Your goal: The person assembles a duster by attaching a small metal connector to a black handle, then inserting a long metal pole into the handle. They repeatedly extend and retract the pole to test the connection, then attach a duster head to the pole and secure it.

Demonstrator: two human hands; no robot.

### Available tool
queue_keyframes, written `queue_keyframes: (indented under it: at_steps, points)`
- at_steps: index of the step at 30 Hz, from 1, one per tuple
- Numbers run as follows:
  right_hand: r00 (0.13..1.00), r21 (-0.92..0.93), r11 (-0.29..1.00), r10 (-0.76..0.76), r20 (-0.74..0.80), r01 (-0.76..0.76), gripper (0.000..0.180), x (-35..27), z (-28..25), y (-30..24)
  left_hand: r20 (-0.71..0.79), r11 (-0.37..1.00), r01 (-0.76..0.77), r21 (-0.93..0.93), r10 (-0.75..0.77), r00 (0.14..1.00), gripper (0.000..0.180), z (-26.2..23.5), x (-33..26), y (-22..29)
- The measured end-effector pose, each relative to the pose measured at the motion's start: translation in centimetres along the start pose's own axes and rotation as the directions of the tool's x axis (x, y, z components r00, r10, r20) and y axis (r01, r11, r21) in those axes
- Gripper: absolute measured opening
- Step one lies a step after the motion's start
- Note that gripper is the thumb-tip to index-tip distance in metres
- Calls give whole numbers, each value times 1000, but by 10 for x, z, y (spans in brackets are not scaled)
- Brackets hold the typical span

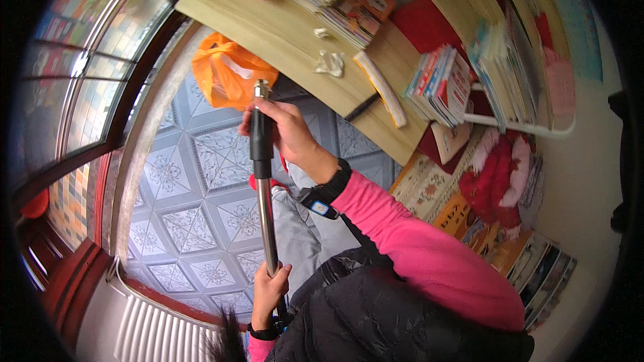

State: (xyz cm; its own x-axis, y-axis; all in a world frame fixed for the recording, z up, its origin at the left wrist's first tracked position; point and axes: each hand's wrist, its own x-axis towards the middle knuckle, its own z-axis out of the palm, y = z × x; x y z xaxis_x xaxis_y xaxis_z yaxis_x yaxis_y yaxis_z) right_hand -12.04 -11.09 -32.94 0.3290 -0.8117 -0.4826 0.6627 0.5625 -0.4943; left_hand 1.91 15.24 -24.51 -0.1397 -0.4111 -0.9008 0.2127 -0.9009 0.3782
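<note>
A shiny metal pole (266, 218) with a black sleeve (261, 137) near its far end stands out in front of me, tipped by a small metal fitting (261, 88). My right hand (290, 127) is closed around the black sleeve, thumb lying near the fitting. Closer to my body, my left hand (270, 291) wraps the lower part of the metal pole. The pole's near end disappears behind my left hand and the black padded vest (376, 308). Just beyond the tip sits an orange plastic bag (225, 70) on the floor.
A wooden desk (295, 47) with stacked books (335, 0), crumpled paper (329, 64) and a white-and-yellow strip (381, 90) runs along the far side. A window (121, 60) and white radiator (168, 328) border the left. Patterned tiles (221, 161) cover the floor.
</note>
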Motion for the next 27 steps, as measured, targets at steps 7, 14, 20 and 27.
queue_keyframes:
  at_steps: [7, 14, 20, 27]
  points:
    - [997, 23, 998, -63, -49, 64, 28, -22, -11, -4, 1, 995, 25, 94, -25, 1000, 21, -2, -10, 0]
    - [986, 67, 990, -116, -116, 124, 27, -57, -34, 13, 36, 980, 28, 199, -36, 999, 21, -18, -9, -23]
    - [983, 65, 997, -32, -180, 45, 32, -79, -45, 51, 5, 924, 56, 379, -63, 998, 25, -47, -3, -47]
    - [966, 13, 999, -42, -257, 47, 31, -82, -80, 40, 149, 929, 1, 369, -60, 987, 15, -30, 35, -38]
